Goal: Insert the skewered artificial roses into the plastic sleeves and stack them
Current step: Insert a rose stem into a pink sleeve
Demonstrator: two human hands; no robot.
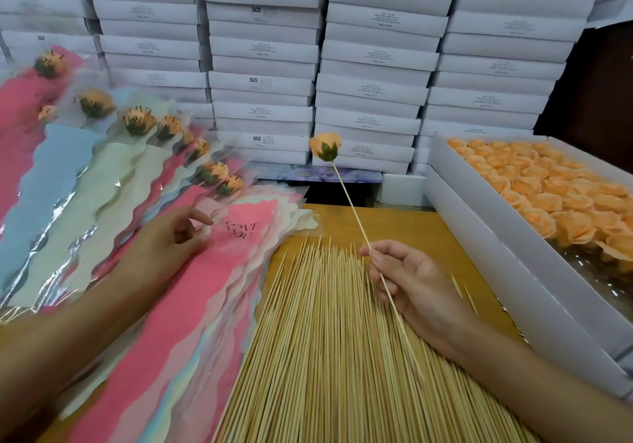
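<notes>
Two hands, held apart above a wooden worktop [411, 226]. Right hand [407, 278] pinches the thin bamboo skewer [349, 199] of an orange artificial rose [326, 146], bloom raised beyond it. Left hand [171, 233] touches the topmost pink plastic sleeve [239, 237]; its grip cannot be told. Loose bamboo skewers [325, 339] lie between the hands; sleeved roses [137, 124] are stacked beyond the left.

rose [325, 145]: orange, green leaves | top sleeve [236, 243]: pink, black LOVE YOU words | stacked sleeves [78, 182]: pink, blue, pale green | sticks [325, 339]: light tan | boxes [376, 65]: white | table [394, 230]: yellow-brown
</notes>
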